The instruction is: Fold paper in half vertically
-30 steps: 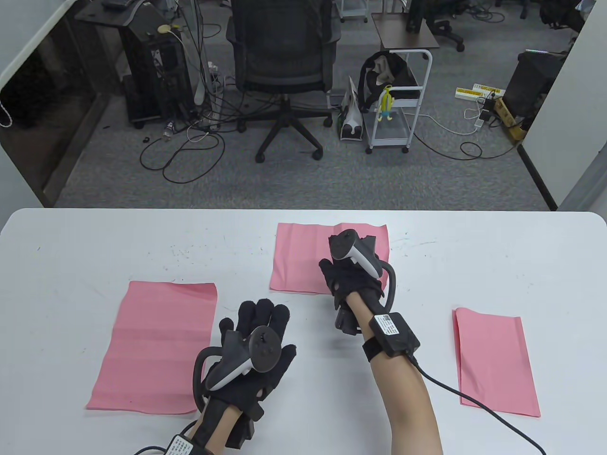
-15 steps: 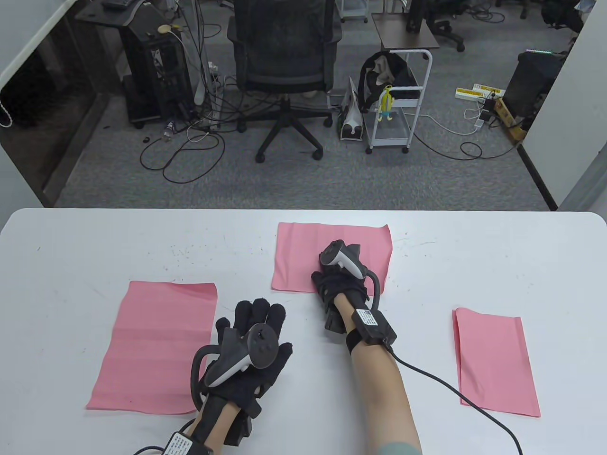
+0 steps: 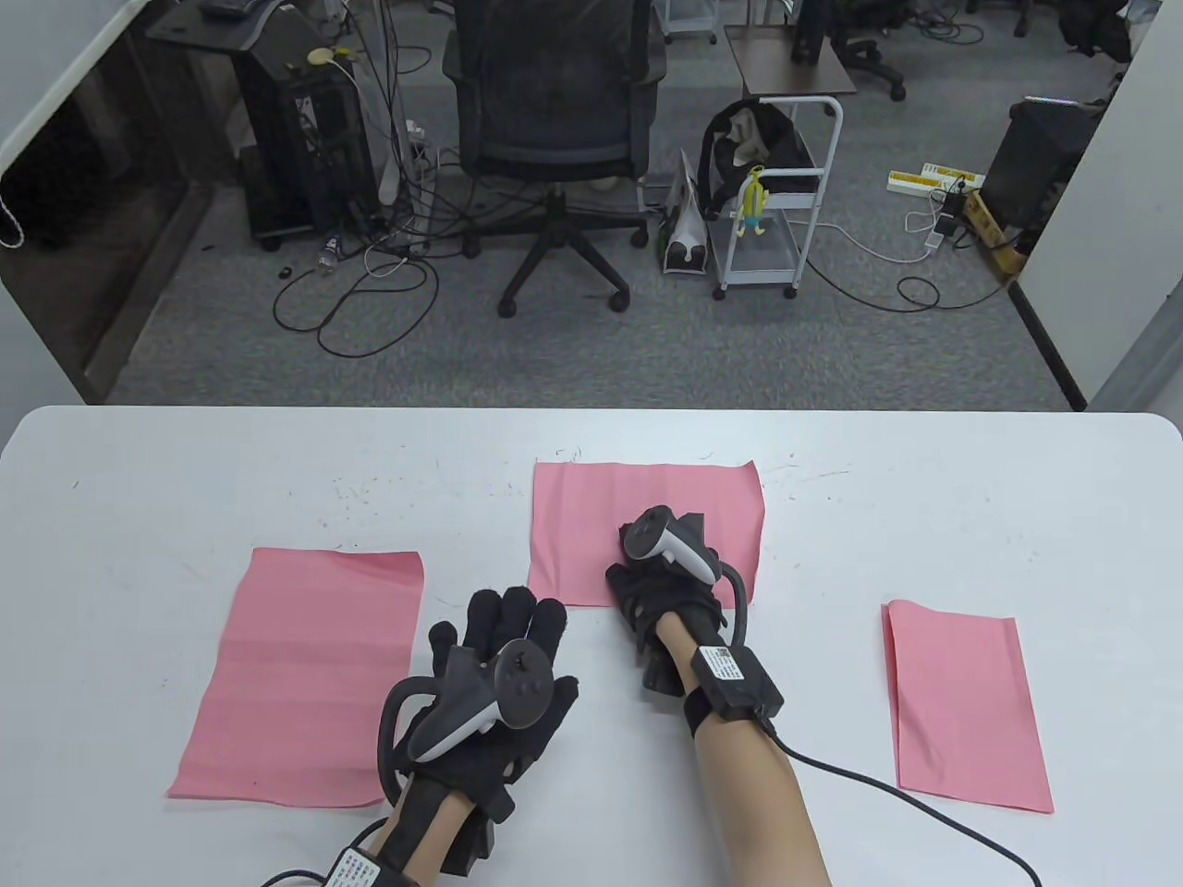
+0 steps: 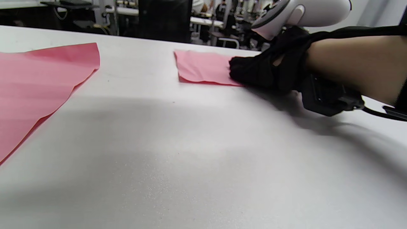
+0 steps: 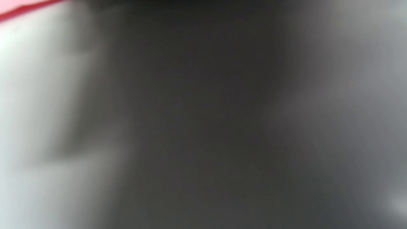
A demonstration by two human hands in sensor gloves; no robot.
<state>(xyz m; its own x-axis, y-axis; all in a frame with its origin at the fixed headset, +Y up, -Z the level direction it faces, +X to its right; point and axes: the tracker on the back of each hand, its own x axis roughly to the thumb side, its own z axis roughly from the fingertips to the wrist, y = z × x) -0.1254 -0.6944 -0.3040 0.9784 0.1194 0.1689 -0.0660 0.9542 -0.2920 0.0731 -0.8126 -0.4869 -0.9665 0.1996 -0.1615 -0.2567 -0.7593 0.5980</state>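
Note:
Three pink paper sheets lie on the white table [image 3: 185, 480]. The middle sheet [image 3: 591, 527] lies flat and unfolded; it also shows in the left wrist view [image 4: 203, 66]. My right hand [image 3: 665, 573] presses down on its near right part, fingers mostly hidden under the tracker; it shows from the side in the left wrist view [image 4: 260, 71]. My left hand [image 3: 518, 637] rests flat on the table with fingers spread, just short of the sheet's near left corner, touching no paper. The right wrist view is a dark blur with a pink strip [image 5: 19, 6].
A larger pink sheet [image 3: 305, 674] lies at the left, also in the left wrist view [image 4: 41, 82]. A narrower pink sheet [image 3: 966, 702] lies at the right. The right wrist cable [image 3: 906, 795] trails over the table. An office chair [image 3: 554, 120] and a cart [image 3: 776, 212] stand beyond the far edge.
My right hand has drawn back toward me, sliding the middle sheet with it closer to the near edge. My left hand has barely moved.

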